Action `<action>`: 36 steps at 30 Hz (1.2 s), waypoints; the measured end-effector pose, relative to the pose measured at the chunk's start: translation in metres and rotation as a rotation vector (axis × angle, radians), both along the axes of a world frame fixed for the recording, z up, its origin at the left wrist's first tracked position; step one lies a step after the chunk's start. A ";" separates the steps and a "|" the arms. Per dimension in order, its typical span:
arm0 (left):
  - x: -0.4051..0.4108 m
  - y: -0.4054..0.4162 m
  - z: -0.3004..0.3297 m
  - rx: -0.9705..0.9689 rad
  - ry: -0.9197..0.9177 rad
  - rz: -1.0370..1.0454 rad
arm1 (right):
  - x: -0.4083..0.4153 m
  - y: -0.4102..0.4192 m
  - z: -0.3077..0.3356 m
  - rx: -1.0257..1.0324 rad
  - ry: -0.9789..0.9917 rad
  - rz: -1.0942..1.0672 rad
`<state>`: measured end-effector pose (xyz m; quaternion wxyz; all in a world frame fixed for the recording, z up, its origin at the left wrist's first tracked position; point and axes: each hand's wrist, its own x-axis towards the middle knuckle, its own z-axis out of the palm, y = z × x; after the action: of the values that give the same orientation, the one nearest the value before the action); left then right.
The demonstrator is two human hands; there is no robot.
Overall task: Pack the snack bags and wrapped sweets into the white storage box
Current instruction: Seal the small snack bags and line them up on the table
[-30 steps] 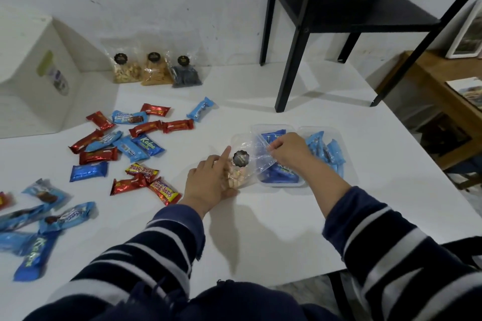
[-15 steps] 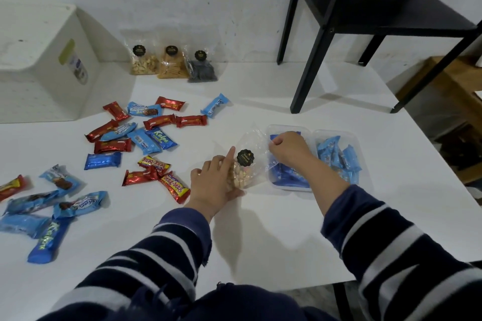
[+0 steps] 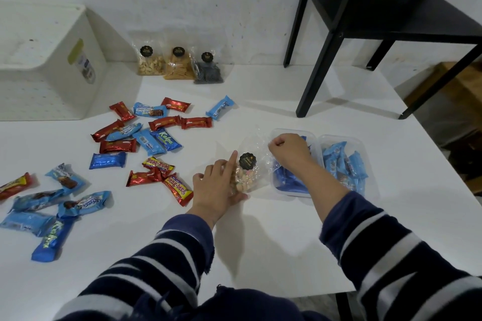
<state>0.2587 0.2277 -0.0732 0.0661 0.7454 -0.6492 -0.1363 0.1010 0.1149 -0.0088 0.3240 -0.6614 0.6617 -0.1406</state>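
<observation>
Left hand (image 3: 217,187): you've got it cupped round the base of the biscuit bag (image 3: 246,172), fingers pressed on the plastic, grip closed on it, dead centre of the desk (image 3: 273,242).
Right hand (image 3: 288,150): fist pinched together on the bag's clear top at 2 o'clock from the left, grip clamped on the film.
Bag: standing upright between your hands, touching the near tray (image 3: 292,161) at its 3 o'clock side.
Box (image 3: 47,68): white, far off at 10 o'clock, well apart from the bag. Nothing visibly packed in it from here.
Other bags (image 3: 180,65): three against the wall at 12 o'clock, waiting.
Sweets (image 3: 146,138): red and blue bars scattered from 9 to 11 o'clock, more blue ones in the two clear trays at 3 o'clock.
Risk one: that top film is thin and crinkly. Lift by the pinch alone and it could slip or tear, spilling biscuits.
Risk two: squeeze the base hard and you could crush what's inside.
Risk three: it's a long carry to the box over loose bars, so a low sleeve may drag them.
Writing: the bag's black seal reads "Biskuit Gemrose"; bars read "Kalpa" and "Beng-beng". The box sticker is too blurred to read.
</observation>
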 end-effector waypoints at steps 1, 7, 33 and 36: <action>0.000 0.000 0.000 -0.001 -0.003 0.002 | 0.001 0.000 0.000 0.005 -0.001 -0.005; -0.001 0.000 -0.002 -0.001 -0.009 0.017 | 0.006 -0.003 0.002 0.027 -0.135 -0.022; 0.004 -0.002 -0.009 -0.001 0.011 -0.006 | 0.025 -0.011 0.007 0.031 -0.085 -0.026; 0.005 -0.002 -0.011 -0.002 0.013 -0.010 | 0.029 -0.013 0.007 0.021 -0.073 -0.044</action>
<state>0.2637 0.2252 -0.0841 0.0702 0.7412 -0.6526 -0.1409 0.1297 0.1022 -0.0022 0.3518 -0.6375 0.6653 -0.1647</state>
